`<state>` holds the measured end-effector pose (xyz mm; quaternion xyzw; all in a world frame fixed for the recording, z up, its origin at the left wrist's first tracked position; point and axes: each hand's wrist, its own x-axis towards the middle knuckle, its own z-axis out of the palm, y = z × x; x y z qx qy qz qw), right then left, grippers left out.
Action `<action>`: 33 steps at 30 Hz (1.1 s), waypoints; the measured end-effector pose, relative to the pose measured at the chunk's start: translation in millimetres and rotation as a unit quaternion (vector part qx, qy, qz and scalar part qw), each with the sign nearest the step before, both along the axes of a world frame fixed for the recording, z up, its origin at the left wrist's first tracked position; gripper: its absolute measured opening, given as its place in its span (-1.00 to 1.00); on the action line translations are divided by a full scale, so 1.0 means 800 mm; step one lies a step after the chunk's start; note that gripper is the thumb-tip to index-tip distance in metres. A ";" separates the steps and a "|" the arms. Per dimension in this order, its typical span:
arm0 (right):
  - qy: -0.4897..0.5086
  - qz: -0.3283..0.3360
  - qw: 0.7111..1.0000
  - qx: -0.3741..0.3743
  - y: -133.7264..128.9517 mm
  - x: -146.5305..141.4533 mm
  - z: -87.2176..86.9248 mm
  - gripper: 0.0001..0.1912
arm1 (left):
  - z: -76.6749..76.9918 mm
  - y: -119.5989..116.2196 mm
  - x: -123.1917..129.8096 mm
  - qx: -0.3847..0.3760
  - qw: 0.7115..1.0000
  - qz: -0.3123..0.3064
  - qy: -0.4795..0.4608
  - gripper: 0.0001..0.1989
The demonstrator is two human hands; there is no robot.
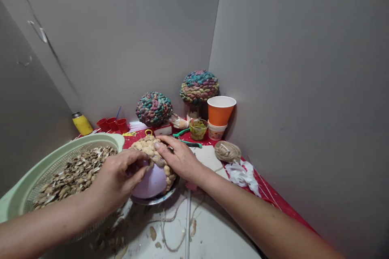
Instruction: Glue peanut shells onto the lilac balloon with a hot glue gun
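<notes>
A lilac balloon (150,182), partly covered with peanut shells (146,144), rests in a metal bowl (156,200). My left hand (121,174) is at the balloon's left side, its thumb and fingertips pinched together near the edge of the shells; anything between them is too small to name. Laid over the top right of the shell layer, my right hand (179,156) has its fingers spread and steadies nothing else. A green strainer basket (13,200) full of loose shells (75,174) stands to the left.
Two painted shell balls (154,108) stand at the back, near red cups (122,125), a yellow bottle (82,124) and a glue-like green cup (198,129). An orange cup (221,112), twine ball (227,151) and crumpled tissue (243,176) lie right. Grey walls enclose the table.
</notes>
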<state>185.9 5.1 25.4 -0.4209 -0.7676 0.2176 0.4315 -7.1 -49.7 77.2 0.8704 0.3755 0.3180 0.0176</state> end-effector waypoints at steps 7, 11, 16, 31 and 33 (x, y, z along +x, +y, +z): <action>0.003 0.001 1.000 0.004 -0.001 0.001 0.000 -0.57 | 0.006 -0.004 -0.001 -0.036 0.999 0.009 -0.006 -0.91; 0.008 -0.001 1.000 0.005 0.000 0.002 -0.001 -0.58 | 0.018 0.001 -0.006 -0.039 0.994 0.050 -0.090 -0.90; 0.017 0.000 1.000 0.007 -0.002 0.000 0.000 -0.62 | 0.029 0.033 -0.006 -0.042 0.993 0.064 -0.088 -0.74; -0.045 0.057 0.937 0.343 -0.047 0.002 0.025 -0.80 | 0.004 0.067 -0.003 -0.276 0.959 0.000 -0.062 -0.52; -0.095 0.066 0.919 0.376 -0.051 -0.003 0.021 -0.80 | 0.002 0.068 -0.004 -0.274 0.959 0.000 -0.070 -0.52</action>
